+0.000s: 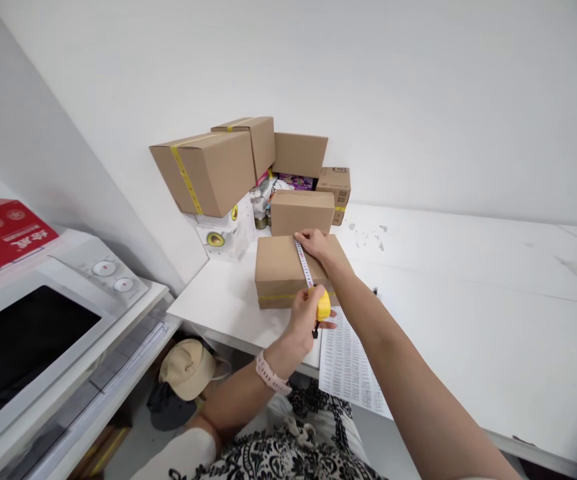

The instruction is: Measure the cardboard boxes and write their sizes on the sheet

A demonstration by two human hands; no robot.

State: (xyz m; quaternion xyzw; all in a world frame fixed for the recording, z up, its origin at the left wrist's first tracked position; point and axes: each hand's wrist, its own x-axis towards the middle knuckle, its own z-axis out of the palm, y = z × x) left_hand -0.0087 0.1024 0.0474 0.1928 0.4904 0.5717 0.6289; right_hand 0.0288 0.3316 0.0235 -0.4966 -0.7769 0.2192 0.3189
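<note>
A closed cardboard box [274, 270] with yellow tape low on its near side stands in front of me on the white table. My left hand [304, 320], with a pink band at the wrist, is closed around a yellow tape measure [323, 304] at the box's near edge. The white blade [304, 261] runs out across the box top toward the far edge. There my right hand [317, 244] holds the blade's end against the cardboard, fingers bent; the very tip is hidden under them. A black strap dangles below the tape measure.
Behind the box stand another carton [302, 212], stacked taped boxes [228, 170] and a white avocado-print box [228, 237]. Printed sheets [351, 367] lie at the table's front edge. A microwave [33, 333] is at left, with caps [188, 367] below the table.
</note>
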